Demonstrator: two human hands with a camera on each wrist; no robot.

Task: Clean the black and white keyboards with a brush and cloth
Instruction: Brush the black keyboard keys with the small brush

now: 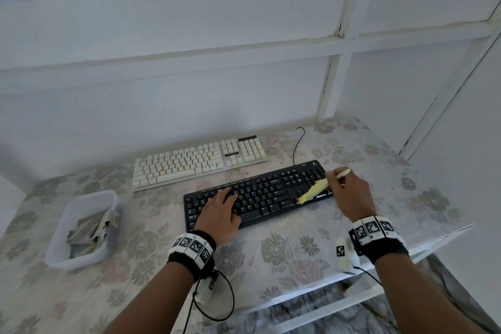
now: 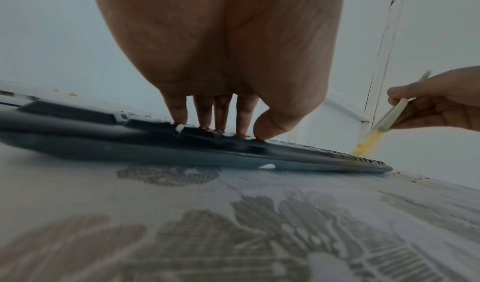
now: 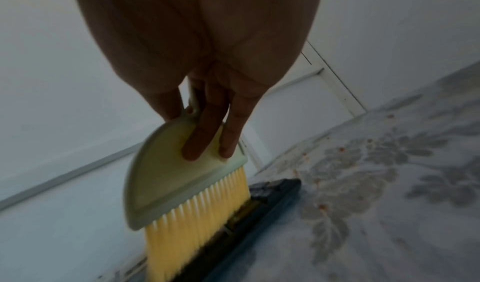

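Observation:
The black keyboard [image 1: 257, 194] lies near the table's middle, the white keyboard [image 1: 198, 161] behind it to the left. My left hand [image 1: 221, 209] rests flat on the black keyboard's left keys, its fingertips [image 2: 179, 116] pressing down. My right hand [image 1: 349, 192] grips a pale brush [image 3: 166, 183] by its handle. The yellow bristles [image 1: 311, 192] lie across the black keyboard's right end [image 3: 275, 190], over the number pad. In the left wrist view the brush [image 2: 389, 116] slants down onto the black keyboard [image 2: 285, 155]. A crumpled cloth [image 1: 92, 228] lies in a tub.
A clear plastic tub [image 1: 84, 228] stands at the left on the flowered tablecloth [image 1: 284, 249]. A black cable [image 1: 296, 146] runs from the black keyboard toward the wall. Orange crumbs [image 3: 322, 205] dot the tablecloth right of the keyboard. The table's edge [image 1: 406, 247] runs close by my right wrist.

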